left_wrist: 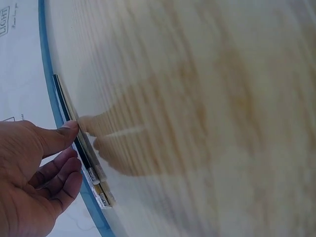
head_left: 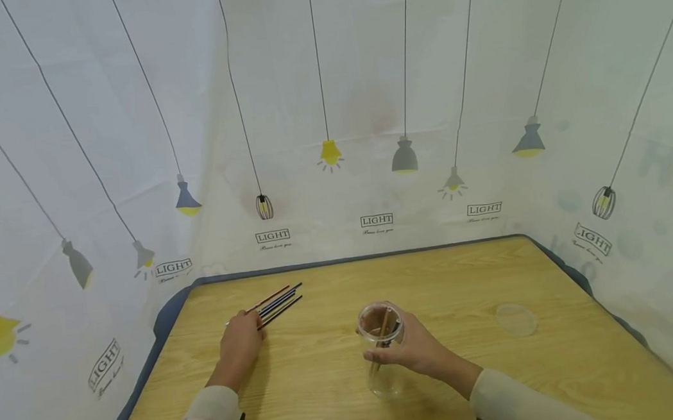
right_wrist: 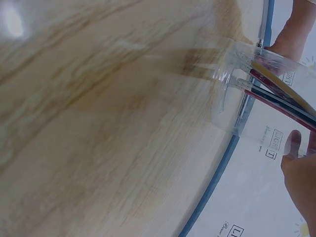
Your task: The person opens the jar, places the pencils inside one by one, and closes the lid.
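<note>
Several dark and reddish pencils (head_left: 281, 306) lie in a loose bundle on the left part of the table. My left hand (head_left: 242, 344) is at their near ends; in the left wrist view its thumb presses on a dark pencil (left_wrist: 64, 96), with the index finger hidden behind. White-tipped pencil ends show below the curled fingers (left_wrist: 66, 185). My right hand (head_left: 411, 347) grips a clear plastic jar (head_left: 386, 383) round its upper part. The jar has no lid on it and holds a few pencils (right_wrist: 281, 91), a yellow one among them; in the right wrist view they lean inside it.
A clear round lid (head_left: 517, 320) lies flat on the wood-grain table (head_left: 444, 274), right of the jar. Blue edging (head_left: 351, 258) runs round the table. White cloth (head_left: 363, 73) printed with hanging lamps stands behind it and at both sides.
</note>
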`<act>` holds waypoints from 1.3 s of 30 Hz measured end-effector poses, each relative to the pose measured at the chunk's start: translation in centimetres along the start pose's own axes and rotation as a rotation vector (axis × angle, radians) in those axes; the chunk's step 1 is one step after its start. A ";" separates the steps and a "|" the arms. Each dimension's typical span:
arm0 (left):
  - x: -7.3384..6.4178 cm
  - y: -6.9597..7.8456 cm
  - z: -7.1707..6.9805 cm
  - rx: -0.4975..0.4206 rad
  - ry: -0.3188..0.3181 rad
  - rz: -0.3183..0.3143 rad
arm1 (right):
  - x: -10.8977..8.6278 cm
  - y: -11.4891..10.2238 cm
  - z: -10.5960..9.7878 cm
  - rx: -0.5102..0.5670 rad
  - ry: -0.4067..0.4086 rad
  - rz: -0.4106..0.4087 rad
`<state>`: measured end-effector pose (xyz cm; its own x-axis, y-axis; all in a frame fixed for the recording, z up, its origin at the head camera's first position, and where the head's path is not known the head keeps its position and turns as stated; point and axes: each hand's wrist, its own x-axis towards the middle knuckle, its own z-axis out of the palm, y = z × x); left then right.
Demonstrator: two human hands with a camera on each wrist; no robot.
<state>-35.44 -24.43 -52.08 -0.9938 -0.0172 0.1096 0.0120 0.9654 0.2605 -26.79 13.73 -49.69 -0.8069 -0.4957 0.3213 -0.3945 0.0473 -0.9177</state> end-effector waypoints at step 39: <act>-0.2 0.9 -1.8 -0.090 0.030 0.100 | -0.1 0.1 0.0 -0.018 0.003 0.036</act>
<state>-35.07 -23.99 -50.10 -0.9835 0.0684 0.1677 0.1217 0.9354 0.3319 -26.80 13.80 -49.76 -0.8218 -0.4911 0.2888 -0.3728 0.0803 -0.9244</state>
